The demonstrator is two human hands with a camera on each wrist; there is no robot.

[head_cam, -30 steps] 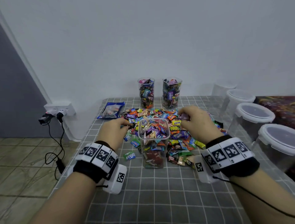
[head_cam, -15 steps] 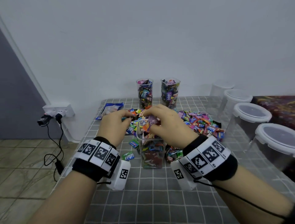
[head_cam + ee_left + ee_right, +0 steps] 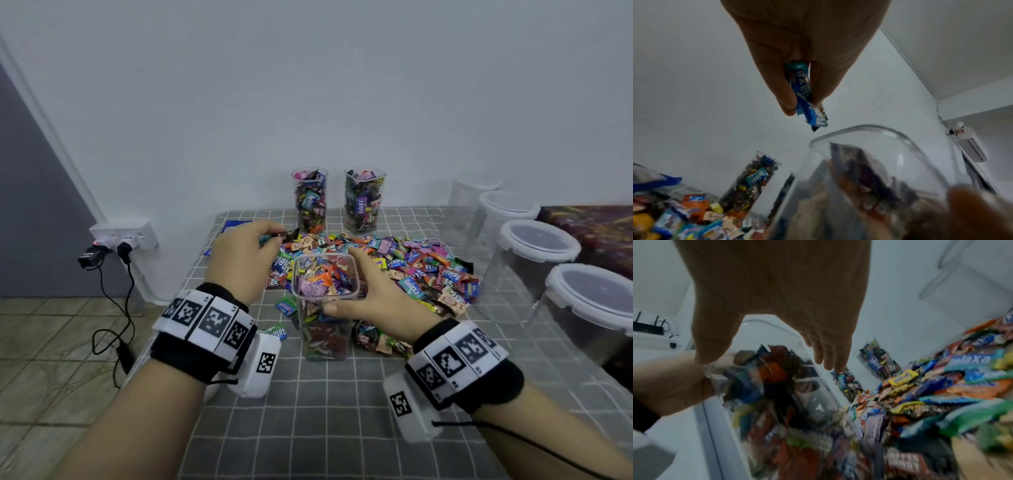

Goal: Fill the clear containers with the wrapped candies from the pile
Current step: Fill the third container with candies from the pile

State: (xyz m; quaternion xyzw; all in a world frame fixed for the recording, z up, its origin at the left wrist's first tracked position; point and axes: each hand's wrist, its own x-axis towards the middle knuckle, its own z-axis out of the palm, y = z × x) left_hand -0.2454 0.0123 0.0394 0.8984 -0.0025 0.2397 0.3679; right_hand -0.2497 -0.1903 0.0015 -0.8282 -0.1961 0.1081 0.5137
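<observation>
So the near container (image 3: 323,305) sits on the grey checked surface (image 3: 342,411), just in front of the candy pile (image 3: 411,263), and it's packed with wrapped candies almost up to the rim. I'll place everything off that container.

Left hand (image 3: 245,255) is up and to the left of its rim, above the pile's left edge, not touching the container. Fingers and thumb are pinched on a blue wrapped candy (image 3: 807,95); the left wrist view shows it hanging down from the fingertips with the container's rim (image 3: 869,129) just below and a bit to the right. There seems to be a second, darker wrapper tucked behind it, can't really say for sure.

Right hand (image 3: 373,294) is on the container's right side. Thumb (image 3: 334,310) lies across the front wall below the rim, fingers (image 3: 356,257) stretched out along the right edge toward the back, so it's cupping the container, not fully wrapped round it. The right wrist view (image 3: 777,305) is blurry but shows the same spread thumb and straightish fingers.

Behind the container, past the pile by the wall, two filled containers (image 3: 310,198) stand side by side. Off to its right there's a row of lidded tubs (image 3: 537,243). To its left, behind the left hand, part of a blue bag (image 3: 234,224) pokes out.
</observation>
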